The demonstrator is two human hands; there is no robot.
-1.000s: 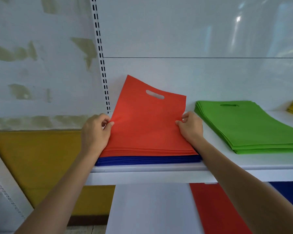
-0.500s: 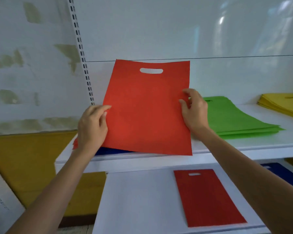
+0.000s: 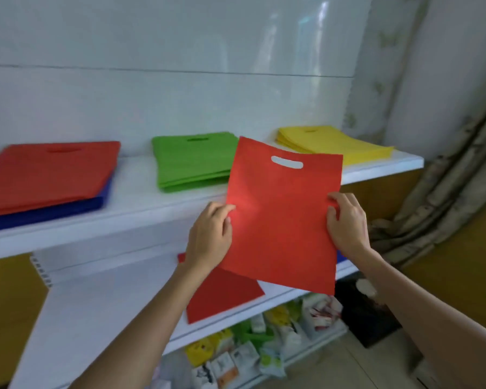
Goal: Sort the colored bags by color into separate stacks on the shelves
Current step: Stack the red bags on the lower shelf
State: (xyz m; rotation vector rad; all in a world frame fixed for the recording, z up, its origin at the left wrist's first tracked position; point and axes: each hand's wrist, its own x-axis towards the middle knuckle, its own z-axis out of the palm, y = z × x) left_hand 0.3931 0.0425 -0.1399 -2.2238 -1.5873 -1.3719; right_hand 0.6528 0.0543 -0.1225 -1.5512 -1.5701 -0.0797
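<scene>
Two hands carry one flat red non-woven fabric bag (image 3: 284,220) with a die-cut handle slot, in the air before the upper white shelf (image 3: 141,203) and above a second red bag (image 3: 225,296) lying on the lower white shelf (image 3: 101,310). Left hand (image 3: 211,237) pinches its left edge, right hand (image 3: 347,223) its right edge. Judged light, thin and limp, so opposite-edge grips at mid-height keep it flat.

held bag (image 3: 281,220): plain orange-red, no print
left stack (image 3: 48,169): red on top, blue bags (image 3: 40,213) beneath
middle stack (image 3: 191,161): bright green
right stack (image 3: 334,144): yellow
lower-shelf bag (image 3: 225,293): darker red
shelves (image 3: 141,197): white
wall panel (image 3: 460,262): mustard yellow
</scene>
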